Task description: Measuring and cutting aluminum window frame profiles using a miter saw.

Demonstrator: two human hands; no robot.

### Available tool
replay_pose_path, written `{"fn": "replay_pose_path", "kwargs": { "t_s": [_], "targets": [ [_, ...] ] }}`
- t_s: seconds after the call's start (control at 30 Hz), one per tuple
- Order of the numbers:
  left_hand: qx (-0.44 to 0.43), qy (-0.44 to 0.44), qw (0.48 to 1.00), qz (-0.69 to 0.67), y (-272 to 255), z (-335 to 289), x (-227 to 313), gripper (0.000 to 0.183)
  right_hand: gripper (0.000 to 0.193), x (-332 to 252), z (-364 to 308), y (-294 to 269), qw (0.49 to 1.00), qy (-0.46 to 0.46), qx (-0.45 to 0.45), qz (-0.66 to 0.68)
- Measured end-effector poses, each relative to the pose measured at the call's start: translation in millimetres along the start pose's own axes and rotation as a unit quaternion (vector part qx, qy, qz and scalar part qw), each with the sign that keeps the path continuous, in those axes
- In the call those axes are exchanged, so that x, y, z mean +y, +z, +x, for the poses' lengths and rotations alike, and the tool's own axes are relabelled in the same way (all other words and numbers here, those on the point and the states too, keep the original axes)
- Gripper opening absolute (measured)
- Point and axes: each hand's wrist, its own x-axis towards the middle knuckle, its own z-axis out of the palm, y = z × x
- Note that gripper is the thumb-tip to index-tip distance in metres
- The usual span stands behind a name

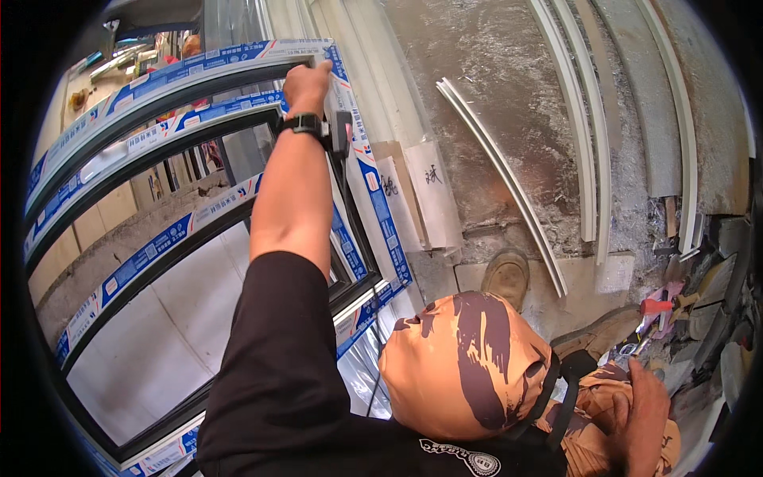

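Note:
My left arm reaches up across a window frame [385,234] wrapped in blue and white printed film. At the frame's upper corner, my left hand [308,86] is closed on its edge; the fingertips are partly hidden. A watch [304,123] is on that wrist, and a small black box [340,135] with a cable lies beside it. My right hand [645,413] hangs low at the right, next to my orange camouflage-patterned trouser leg [469,366]. Its visible fingers are apart, with nothing seen between them.
Long pale profile strips [509,183] lie on the worn floor [477,48], with more strips [584,159] farther right. A red-handled tool [656,308] sits among clutter by my shoe [600,331]. Plastic-wrapped lengths [369,63] run alongside the frame.

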Motion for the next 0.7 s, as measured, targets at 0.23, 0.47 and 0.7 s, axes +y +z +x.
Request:
{"fn": "replay_pose_path", "kwargs": {
  "t_s": [0.23,0.47,0.7],
  "targets": [
    [0.053,0.083,0.987,0.126,1,-18,0,0.036,0.061,6,0,7,1.000,-0.017,0.014,-0.010],
    [0.051,0.087,0.985,0.138,12,-33,-4,0.040,0.061,-2,1,2,1.000,0.017,-0.006,-0.008],
    [0.019,0.100,0.982,0.160,9,-28,0,0.041,0.059,-10,0,0,0.999,-0.034,0.018,0.010]
  ]
}}
